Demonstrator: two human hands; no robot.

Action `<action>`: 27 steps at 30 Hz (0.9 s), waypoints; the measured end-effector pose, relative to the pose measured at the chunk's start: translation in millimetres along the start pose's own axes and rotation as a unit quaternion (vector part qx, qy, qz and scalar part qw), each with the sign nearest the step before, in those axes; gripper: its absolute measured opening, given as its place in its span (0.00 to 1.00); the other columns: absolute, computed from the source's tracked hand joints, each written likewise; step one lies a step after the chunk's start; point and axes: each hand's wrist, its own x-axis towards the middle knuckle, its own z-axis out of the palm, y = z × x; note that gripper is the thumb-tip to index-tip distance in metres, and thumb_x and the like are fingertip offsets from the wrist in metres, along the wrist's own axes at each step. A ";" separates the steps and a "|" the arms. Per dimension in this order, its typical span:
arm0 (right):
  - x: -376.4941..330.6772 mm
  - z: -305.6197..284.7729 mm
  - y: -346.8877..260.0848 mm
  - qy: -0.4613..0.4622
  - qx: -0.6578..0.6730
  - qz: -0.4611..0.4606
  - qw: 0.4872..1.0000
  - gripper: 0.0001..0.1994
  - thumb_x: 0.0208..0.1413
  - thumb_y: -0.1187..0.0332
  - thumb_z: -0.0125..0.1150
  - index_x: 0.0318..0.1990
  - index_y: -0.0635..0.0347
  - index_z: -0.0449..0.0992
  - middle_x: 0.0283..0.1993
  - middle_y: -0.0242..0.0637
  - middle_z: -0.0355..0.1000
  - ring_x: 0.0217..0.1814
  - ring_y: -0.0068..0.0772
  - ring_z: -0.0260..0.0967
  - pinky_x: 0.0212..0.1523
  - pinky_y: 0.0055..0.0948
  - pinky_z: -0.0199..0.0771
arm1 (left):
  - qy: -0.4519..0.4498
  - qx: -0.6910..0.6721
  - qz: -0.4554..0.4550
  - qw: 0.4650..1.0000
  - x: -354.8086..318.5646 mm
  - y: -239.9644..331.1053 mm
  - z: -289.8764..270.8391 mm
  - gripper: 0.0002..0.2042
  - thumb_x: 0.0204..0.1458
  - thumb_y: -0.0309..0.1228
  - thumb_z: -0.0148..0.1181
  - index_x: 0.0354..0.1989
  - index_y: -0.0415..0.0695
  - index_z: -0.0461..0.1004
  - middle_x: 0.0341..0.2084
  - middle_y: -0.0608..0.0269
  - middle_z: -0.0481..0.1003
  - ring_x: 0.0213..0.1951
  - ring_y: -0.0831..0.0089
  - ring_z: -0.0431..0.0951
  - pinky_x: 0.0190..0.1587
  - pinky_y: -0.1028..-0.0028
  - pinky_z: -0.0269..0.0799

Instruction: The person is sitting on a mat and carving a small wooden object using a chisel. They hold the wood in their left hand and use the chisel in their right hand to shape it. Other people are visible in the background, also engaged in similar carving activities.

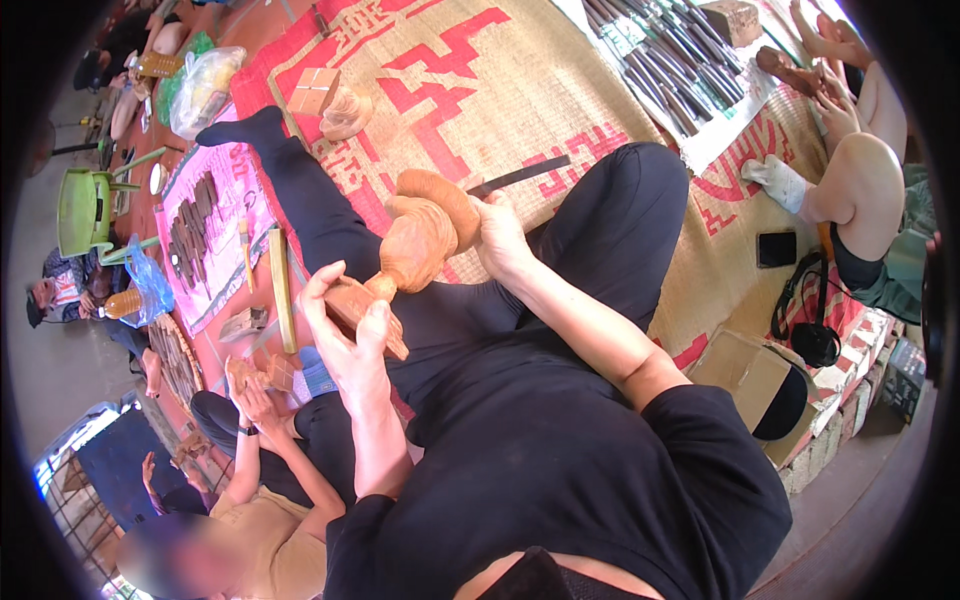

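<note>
Near center, toward ten o'clock: wooden carving, two-handed hold
Left hand has fingers clamped on its seven-o'clock end, right hand has fingers gripping the rounded part around three.

"How is the floor covered?"
"Reddish square tiles are partly overlaid by a straw-coloured woven mat with red stepped patterns."
"Any furniture?"
"A light-green plastic chair is seen at the left."
"And the edges?"
"A low red-and-grey brick border is seen at the right; at lower left, a dark metal lattice is backlit by bright light."
</note>
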 end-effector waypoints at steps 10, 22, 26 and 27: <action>-13.2 21.7 -28.9 -0.176 0.066 -0.034 0.982 0.06 0.57 0.71 0.60 0.36 0.58 0.68 0.39 0.34 0.73 0.39 0.22 0.70 0.41 0.25 0.71 | 0.035 0.063 0.198 0.977 -17.2 29.7 1.0 0.33 0.40 0.49 0.70 0.49 0.42 0.66 0.45 0.56 0.61 0.42 0.67 0.69 0.48 0.67 0.68; -27.5 33.1 -53.1 -0.118 -0.038 -0.096 0.988 0.07 0.55 0.75 0.59 0.41 0.61 0.70 0.39 0.34 0.73 0.41 0.22 0.70 0.44 0.23 0.70 | 0.059 -0.120 0.090 0.987 -14.5 21.1 -4.1 0.32 0.40 0.46 0.70 0.51 0.41 0.66 0.46 0.56 0.64 0.43 0.68 0.71 0.46 0.68 0.70; -12.0 20.8 -66.9 -0.136 -0.128 -0.146 0.971 0.07 0.54 0.80 0.56 0.40 0.62 0.74 0.32 0.33 0.72 0.41 0.24 0.70 0.45 0.23 0.70 | -0.003 -0.316 -0.068 0.946 -0.3 9.5 -18.4 0.30 0.44 0.39 0.68 0.54 0.41 0.63 0.45 0.56 0.68 0.42 0.68 0.74 0.31 0.73 0.77; -14.8 20.3 -72.1 -0.129 -0.115 -0.158 0.972 0.06 0.56 0.77 0.54 0.40 0.62 0.75 0.30 0.32 0.71 0.37 0.23 0.70 0.43 0.23 0.69 | -0.009 -0.346 -0.074 0.935 0.6 7.6 -17.2 0.28 0.47 0.37 0.66 0.54 0.41 0.62 0.44 0.55 0.69 0.39 0.67 0.75 0.29 0.71 0.78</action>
